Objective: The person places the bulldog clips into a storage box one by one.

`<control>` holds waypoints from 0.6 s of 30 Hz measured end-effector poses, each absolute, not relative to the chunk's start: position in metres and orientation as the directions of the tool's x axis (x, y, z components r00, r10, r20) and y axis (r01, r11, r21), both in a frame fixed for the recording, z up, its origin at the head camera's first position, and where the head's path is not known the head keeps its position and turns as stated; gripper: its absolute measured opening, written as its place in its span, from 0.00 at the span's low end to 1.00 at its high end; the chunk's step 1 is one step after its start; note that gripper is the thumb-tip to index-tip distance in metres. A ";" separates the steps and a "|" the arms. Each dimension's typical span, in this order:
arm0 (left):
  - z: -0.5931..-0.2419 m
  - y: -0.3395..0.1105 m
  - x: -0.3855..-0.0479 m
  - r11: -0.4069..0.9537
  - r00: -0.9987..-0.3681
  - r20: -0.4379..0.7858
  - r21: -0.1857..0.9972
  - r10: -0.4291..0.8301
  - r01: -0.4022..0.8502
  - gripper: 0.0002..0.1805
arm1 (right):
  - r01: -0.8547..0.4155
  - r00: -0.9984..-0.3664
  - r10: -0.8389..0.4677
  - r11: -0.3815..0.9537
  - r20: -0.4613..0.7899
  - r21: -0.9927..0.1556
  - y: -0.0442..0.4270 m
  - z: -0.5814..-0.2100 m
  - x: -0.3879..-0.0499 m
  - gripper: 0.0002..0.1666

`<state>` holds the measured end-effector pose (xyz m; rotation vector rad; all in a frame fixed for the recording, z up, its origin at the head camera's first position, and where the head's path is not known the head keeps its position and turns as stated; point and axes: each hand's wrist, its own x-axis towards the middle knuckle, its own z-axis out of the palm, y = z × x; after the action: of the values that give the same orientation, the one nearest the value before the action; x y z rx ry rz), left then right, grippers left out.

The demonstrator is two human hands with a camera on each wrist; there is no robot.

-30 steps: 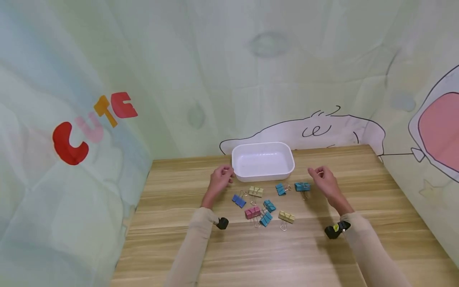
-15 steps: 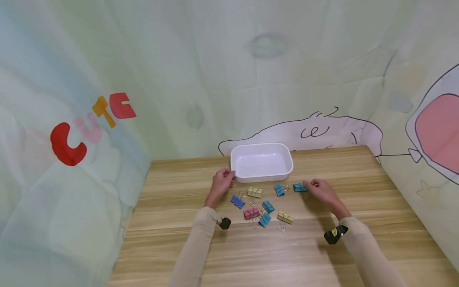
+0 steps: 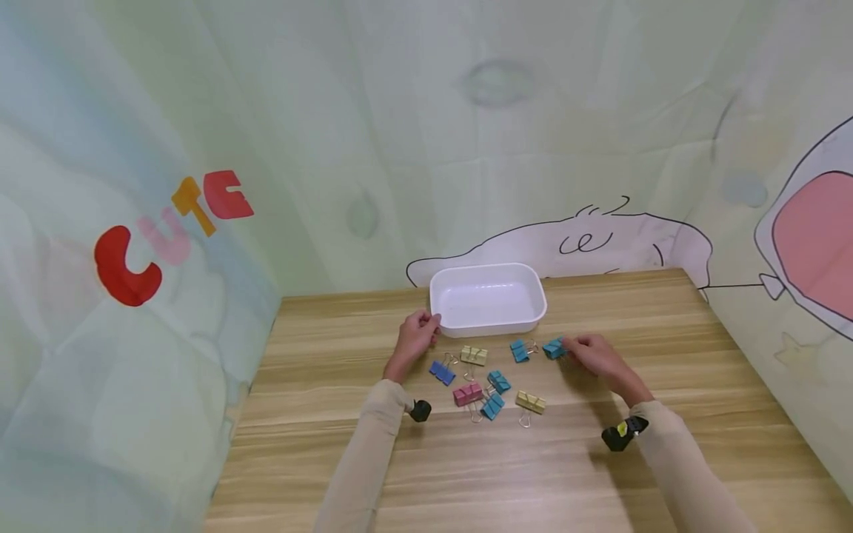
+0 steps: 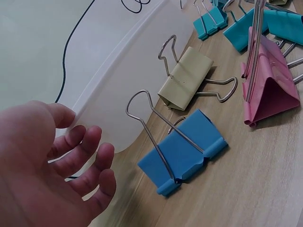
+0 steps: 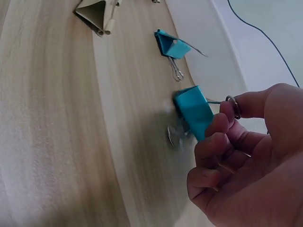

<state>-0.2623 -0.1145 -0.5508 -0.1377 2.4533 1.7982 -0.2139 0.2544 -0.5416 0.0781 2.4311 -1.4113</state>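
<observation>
My right hand (image 3: 600,357) pinches a wire handle of a teal binder clip (image 3: 554,349) between thumb and fingertips; in the right wrist view that clip (image 5: 195,111) hangs tilted from the right hand (image 5: 251,156). At the near left corner of the white tray (image 3: 489,329), my left hand (image 3: 413,342) has its thumb and index finger on the rim. The left wrist view shows this left hand (image 4: 61,161) with its thumb against the tray wall (image 4: 123,94) and a blue clip (image 4: 182,151) beside it.
In front of the tray lie another teal clip (image 3: 520,351), two yellow clips (image 3: 474,355) (image 3: 530,402), a pink clip (image 3: 468,394) and two more teal clips (image 3: 497,381) (image 3: 492,406). Printed curtains stand behind the wooden table (image 3: 320,414).
My right hand has come down and left to the rightmost teal clip, taken its handle and tilted the clip. My left hand has moved slightly right onto the tray's rim.
</observation>
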 end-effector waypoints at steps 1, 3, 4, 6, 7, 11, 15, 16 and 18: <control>-0.551 -0.115 -0.263 0.301 -0.991 -0.131 0.945 -0.014 -0.130 0.12 | 0.212 -0.944 -0.115 0.506 -0.309 -0.836 0.255 -0.540 -0.214 0.27; -0.551 -0.115 -0.263 0.304 -0.991 -0.133 0.944 -0.013 -0.131 0.12 | 0.207 -0.945 -0.116 0.511 -0.306 -0.834 0.256 -0.537 -0.216 0.26; -0.551 -0.115 -0.263 0.305 -0.991 -0.135 0.943 -0.014 -0.133 0.12 | 0.195 -0.946 -0.123 0.517 -0.298 -0.833 0.257 -0.535 -0.217 0.26; -0.552 -0.115 -0.264 0.308 -0.991 -0.133 0.942 -0.013 -0.131 0.12 | 0.160 -0.949 -0.145 0.539 -0.279 -0.827 0.259 -0.530 -0.220 0.26; -0.552 -0.115 -0.264 0.309 -0.991 -0.133 0.942 -0.013 -0.131 0.12 | 0.134 -0.953 -0.155 0.556 -0.261 -0.820 0.260 -0.526 -0.222 0.26; -0.551 -0.116 -0.264 0.305 -0.991 -0.134 0.943 -0.008 -0.130 0.12 | -0.004 -0.960 -0.218 0.633 -0.173 -0.774 0.262 -0.508 -0.232 0.24; -0.549 -0.118 -0.263 0.297 -0.991 -0.136 0.946 0.006 -0.128 0.13 | -0.161 -0.948 -0.306 0.700 -0.090 -0.696 0.260 -0.488 -0.244 0.21; -0.549 -0.118 -0.262 0.294 -0.991 -0.134 0.948 0.011 -0.125 0.13 | -0.197 -0.942 -0.328 0.714 -0.073 -0.672 0.259 -0.482 -0.247 0.20; -0.548 -0.118 -0.262 0.295 -0.991 -0.131 0.948 0.019 -0.120 0.13 | -0.256 -0.929 -0.368 0.730 -0.049 -0.633 0.255 -0.471 -0.253 0.19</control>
<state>-0.2621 -0.1181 -0.5484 -0.0946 2.4314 1.7957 -0.2531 0.2554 -0.4708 -0.5014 2.7609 -0.9726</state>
